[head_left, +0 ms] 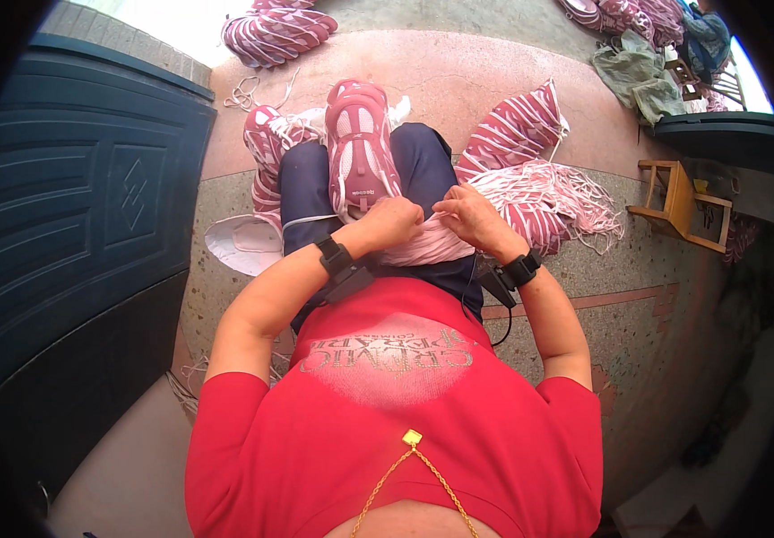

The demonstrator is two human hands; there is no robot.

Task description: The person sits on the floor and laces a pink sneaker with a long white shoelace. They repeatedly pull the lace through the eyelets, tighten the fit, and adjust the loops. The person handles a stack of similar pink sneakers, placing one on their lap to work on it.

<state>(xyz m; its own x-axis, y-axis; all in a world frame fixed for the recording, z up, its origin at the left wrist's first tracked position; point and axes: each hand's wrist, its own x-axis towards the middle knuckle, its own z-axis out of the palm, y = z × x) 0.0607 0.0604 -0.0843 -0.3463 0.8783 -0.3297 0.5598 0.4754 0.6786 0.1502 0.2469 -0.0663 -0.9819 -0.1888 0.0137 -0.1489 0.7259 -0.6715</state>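
Lying lengthwise between the thighs at the centre of the frame, the pink-and-white shoe upper [362, 148] points its rounded end upward, its lower edge meeting the left hand [393, 221]. That hand is curled, fingers drawn in; I cannot tell what they pinch. Just beside it, the right hand [476, 218] brings thumb and fingertips close together over the pink laces [427, 245] on the lap; whether a strand is between them cannot be made out. A narrow gap separates the two hands.

Crowding the right side, more laces [557, 197] spill over striped uppers [514, 130] near the right knee. On the left, another upper [266, 143] sits against the other knee, above a pale shoe-shaped piece [245, 242]. Beyond these, the dark blue door [91, 170] bounds the left of the frame; speckled floor [588, 278] runs between the laces and a wooden stool [683, 204] at the right. Further bundles [279, 36] lie at the upper left of centre.

Small light lettering marks the upper's lower end. Large dark capitals, upside down in this view, cross the red shirt [387, 359] over a pale patch, with a smaller line above them.
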